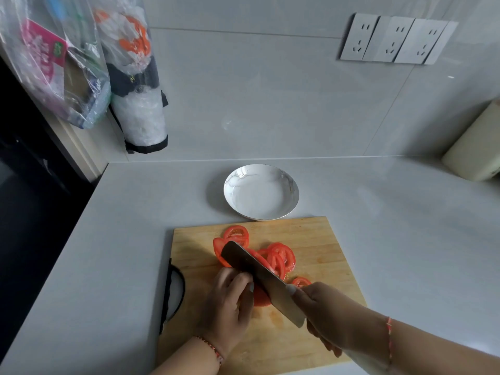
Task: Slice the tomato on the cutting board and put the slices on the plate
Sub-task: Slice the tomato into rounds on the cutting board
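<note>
Red tomato remnant [262, 298] is shrinking under my curled left fingers [238, 282]; my right hand [319, 307] is gripping the broad steel cleaver [259, 274], risking nicked fingertips.

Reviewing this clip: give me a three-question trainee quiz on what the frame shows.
1. True or false: slices already lie on the plate.
2. Which hand grips the knife? A) the left hand B) the right hand C) both
3. Fill in: the cut tomato slices lie on the ____.

Key
1. False: the plate holds nothing; all slices are on the cutting board.
2. B: the right hand holds the handle, and the left hand steadies the remaining tomato piece beside the blade.
3. cutting board
</note>
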`<state>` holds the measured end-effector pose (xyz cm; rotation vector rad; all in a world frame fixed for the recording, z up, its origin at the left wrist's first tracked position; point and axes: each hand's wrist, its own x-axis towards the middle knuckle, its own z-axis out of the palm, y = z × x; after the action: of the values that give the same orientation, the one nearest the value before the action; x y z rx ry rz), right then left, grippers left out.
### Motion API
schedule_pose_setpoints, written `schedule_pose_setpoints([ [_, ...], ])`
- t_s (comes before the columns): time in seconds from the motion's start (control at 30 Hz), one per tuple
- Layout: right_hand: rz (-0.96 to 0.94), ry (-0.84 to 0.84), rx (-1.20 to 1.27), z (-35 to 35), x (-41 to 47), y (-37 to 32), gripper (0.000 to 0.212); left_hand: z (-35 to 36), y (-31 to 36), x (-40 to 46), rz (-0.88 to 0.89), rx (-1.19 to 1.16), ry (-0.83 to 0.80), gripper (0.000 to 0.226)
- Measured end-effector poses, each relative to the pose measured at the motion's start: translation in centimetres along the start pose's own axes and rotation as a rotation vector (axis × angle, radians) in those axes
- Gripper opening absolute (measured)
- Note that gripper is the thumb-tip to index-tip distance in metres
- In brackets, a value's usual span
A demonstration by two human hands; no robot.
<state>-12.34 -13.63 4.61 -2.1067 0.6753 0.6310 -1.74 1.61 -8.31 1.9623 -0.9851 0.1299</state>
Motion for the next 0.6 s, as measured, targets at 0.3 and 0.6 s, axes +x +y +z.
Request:
schedule_pose_setpoints([
  [0.3,0.018,0.019,-0.082,0.4,-0.4,1.8,0.064,0.2,0.1,0.0,-0.002,0.002,0.015,0.014],
  [0.6,-0.002,0.042,-0.12,1.1,1.4,2.0,0.063,0.2,0.1,0.1,-0.008,0.019,0.037,0.013],
])
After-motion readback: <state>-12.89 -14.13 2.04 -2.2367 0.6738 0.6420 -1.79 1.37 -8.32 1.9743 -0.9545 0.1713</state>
